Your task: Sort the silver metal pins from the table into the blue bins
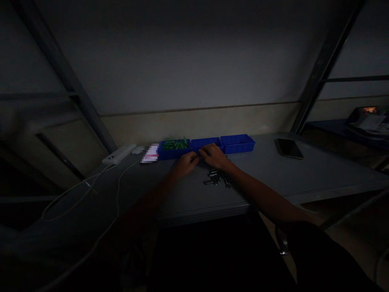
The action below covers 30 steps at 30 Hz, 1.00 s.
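My left hand (pixel 186 163) and my right hand (pixel 213 156) meet at the front of the middle blue bin (pixel 199 142), fingers pinched close together. Whatever lies between the fingertips is too small and dark to make out. Just below my right hand, a loose pile of small dark and shiny metal parts (pixel 219 177) lies on the grey table (pixel 182 198). Green pieces (pixel 174 144) fill the left blue bin (pixel 172 154). The right blue bin (pixel 238 144) stands beside the middle one, in line with it; its contents are hard to see in the dim light.
A dark phone (pixel 289 148) lies at the right of the table. On the left are a white power strip (pixel 119 154), trailing white cables (pixel 118 194) and a phone with a blurred screen (pixel 150 154). Metal posts (pixel 330 61) and a wall stand behind.
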Available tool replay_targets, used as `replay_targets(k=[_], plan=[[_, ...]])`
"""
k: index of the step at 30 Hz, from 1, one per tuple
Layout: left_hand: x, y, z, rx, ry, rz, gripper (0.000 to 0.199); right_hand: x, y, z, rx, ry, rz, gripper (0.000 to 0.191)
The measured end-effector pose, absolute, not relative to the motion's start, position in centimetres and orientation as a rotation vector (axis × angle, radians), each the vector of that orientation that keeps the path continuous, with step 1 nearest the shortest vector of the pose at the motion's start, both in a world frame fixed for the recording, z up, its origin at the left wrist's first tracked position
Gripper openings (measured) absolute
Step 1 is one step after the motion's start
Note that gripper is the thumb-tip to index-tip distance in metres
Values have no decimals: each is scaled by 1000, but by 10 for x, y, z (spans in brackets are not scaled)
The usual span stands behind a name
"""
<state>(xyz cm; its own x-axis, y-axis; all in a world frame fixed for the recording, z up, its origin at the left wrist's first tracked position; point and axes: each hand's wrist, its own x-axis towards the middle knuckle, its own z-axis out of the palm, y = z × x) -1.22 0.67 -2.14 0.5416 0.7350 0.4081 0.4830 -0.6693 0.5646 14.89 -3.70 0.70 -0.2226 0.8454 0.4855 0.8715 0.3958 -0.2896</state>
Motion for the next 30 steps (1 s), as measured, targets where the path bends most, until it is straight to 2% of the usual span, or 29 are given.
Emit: replay_targets(k=[3, 7, 30], plan=[[-13, 8, -15, 2181, 1009, 1045, 27, 148, -38, 6, -1377, -2118, 8, 26], [-14, 6, -9, 2045, 991, 1079, 30, 147, -39, 3, -1337, -2106, 46, 32], [-17, 5, -10, 2031, 858, 808, 26, 163, -34, 7, -1183, -2183, 303, 37]])
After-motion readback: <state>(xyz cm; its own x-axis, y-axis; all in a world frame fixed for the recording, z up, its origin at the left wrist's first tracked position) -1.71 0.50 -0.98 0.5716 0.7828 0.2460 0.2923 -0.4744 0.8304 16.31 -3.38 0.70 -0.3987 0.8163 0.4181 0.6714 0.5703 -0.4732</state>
